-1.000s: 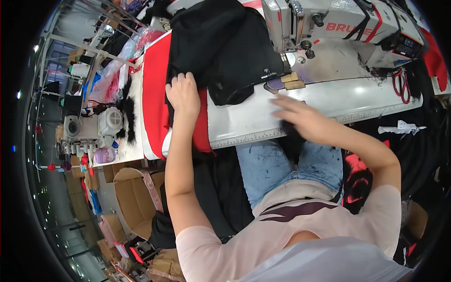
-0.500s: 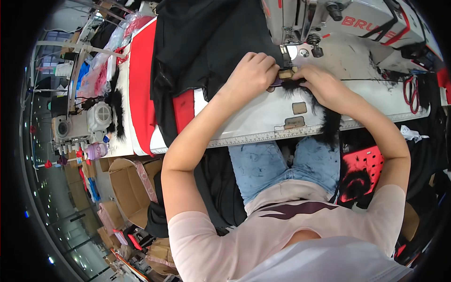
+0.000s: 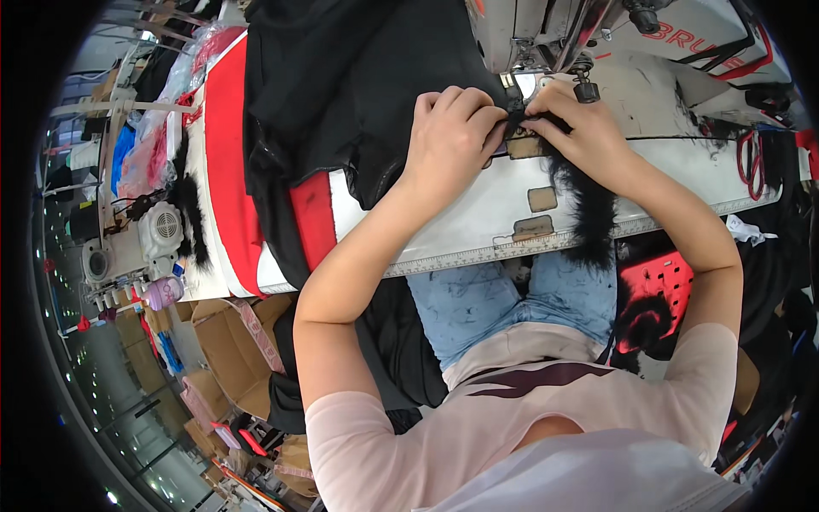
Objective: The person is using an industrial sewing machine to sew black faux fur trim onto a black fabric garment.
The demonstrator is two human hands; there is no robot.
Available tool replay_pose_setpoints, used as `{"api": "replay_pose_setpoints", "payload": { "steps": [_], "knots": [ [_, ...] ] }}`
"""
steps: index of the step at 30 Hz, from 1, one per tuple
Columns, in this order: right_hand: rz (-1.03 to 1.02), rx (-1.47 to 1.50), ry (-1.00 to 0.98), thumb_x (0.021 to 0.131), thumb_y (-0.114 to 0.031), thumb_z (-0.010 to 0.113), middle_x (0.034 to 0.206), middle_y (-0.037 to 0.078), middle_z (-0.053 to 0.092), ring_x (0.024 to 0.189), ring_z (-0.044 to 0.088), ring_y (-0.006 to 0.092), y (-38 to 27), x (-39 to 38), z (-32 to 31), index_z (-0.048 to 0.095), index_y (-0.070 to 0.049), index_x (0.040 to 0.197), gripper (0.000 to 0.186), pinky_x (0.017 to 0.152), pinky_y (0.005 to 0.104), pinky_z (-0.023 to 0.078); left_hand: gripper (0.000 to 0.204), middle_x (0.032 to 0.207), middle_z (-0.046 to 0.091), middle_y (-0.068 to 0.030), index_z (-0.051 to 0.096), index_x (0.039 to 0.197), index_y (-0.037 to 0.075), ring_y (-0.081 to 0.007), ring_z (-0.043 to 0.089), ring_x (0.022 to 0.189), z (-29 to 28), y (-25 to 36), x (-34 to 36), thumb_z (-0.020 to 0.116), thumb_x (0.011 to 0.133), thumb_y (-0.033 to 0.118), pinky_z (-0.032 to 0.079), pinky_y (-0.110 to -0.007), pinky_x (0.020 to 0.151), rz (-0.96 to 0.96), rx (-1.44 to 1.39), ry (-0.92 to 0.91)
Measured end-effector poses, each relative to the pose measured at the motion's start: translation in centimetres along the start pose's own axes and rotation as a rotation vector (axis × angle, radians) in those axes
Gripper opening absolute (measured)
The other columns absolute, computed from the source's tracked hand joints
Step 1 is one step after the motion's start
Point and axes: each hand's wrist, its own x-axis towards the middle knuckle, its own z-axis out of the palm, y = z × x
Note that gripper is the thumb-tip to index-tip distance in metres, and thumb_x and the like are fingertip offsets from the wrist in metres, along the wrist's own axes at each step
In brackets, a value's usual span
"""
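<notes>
Fur strip (image 3: 589,213) lengthwise toward needle

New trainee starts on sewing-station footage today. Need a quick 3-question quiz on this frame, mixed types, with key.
1. True or false: both hands press on black fabric right in front of the sewing machine's needle area.
2. Multiple choice: the black fur strip under the right hand runs
A. up onto the machine head
B. over the near table edge toward the lap
C. into a cardboard box
3. Fill in: beside the black fabric, on the person's left, lies a strip of ___ cloth.

Key
1. True: left hand and right hand meet at the sewing machine.
2. B: the fur strip drapes over the white table edge.
3. Red: red cloth.
</notes>
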Motion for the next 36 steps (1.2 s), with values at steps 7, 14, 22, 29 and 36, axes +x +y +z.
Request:
{"api": "replay_pose_setpoints", "payload": {
  "steps": [7, 14, 22, 29, 36],
  "knots": [
    [-0.311, -0.263, -0.040, 0.085, -0.006, 0.064, 0.113, 0.007, 0.062, 0.094, 0.066, 0.0284, 0.7, -0.2, -1.2, 0.064, -0.004, 0.112, 0.027, 0.070, 0.0366, 0.055, 0.015, 0.092, 0.060, 0.0002, 0.069, 0.093, 0.008, -0.0182, 0.059, 0.089, -0.1, 0.1, 0.2, 0.070, 0.079, 0.012, 0.040, -0.039, 0.085, 0.112, 0.131, -0.007],
    [-0.465, -0.417, -0.146, 0.081, -0.010, 0.059, 0.115, 0.007, 0.063, 0.105, 0.063, 0.0221, 1.1, 0.8, -1.8, 0.064, -0.004, 0.118, 0.038, 0.068, 0.0320, 0.057, 0.026, 0.099, 0.063, -0.0045, 0.069, 0.100, 0.004, -0.0210, 0.060, 0.094, -0.3, 0.2, -0.6, 0.062, 0.076, 0.010, 0.041, -0.041, 0.089, 0.112, 0.128, -0.028],
    [-0.517, -0.400, 0.000, 0.086, -0.011, 0.058, 0.106, 0.012, 0.066, 0.084, 0.066, 0.0322, 2.0, 2.2, -1.6, 0.064, -0.002, 0.105, 0.022, 0.071, 0.0421, 0.053, 0.024, 0.096, 0.062, -0.0036, 0.066, 0.100, 0.005, -0.0203, 0.060, 0.091, 0.5, -1.5, 1.4, 0.069, 0.076, 0.010, 0.041, -0.041, 0.089, 0.198, 0.243, -0.004],
    [0.090, -0.020, -0.129, 0.103, -0.034, 0.046, 0.077, 0.022, 0.063, 0.081, 0.060, 0.0410, 1.8, 3.0, -1.7, 0.067, -0.006, 0.097, 0.036, 0.071, 0.0504, 0.044, 0.019, 0.079, 0.055, -0.0036, 0.064, 0.094, 0.008, -0.0227, 0.059, 0.083, 1.5, -2.0, 2.2, 0.075, 0.079, 0.011, 0.041, -0.043, 0.086, 0.148, 0.298, 0.072],
    [-0.069, -0.224, -0.076, 0.093, -0.015, 0.065, 0.096, 0.017, 0.070, 0.087, 0.067, 0.0356, 4.2, 2.5, -0.3, 0.067, 0.000, 0.106, 0.020, 0.076, 0.0380, 0.052, 0.013, 0.087, 0.055, -0.0049, 0.062, 0.087, 0.006, -0.0191, 0.058, 0.088, 1.0, -2.7, 2.8, 0.066, 0.075, 0.008, 0.039, -0.047, 0.093, 0.223, 0.249, 0.036]
  ]
}}
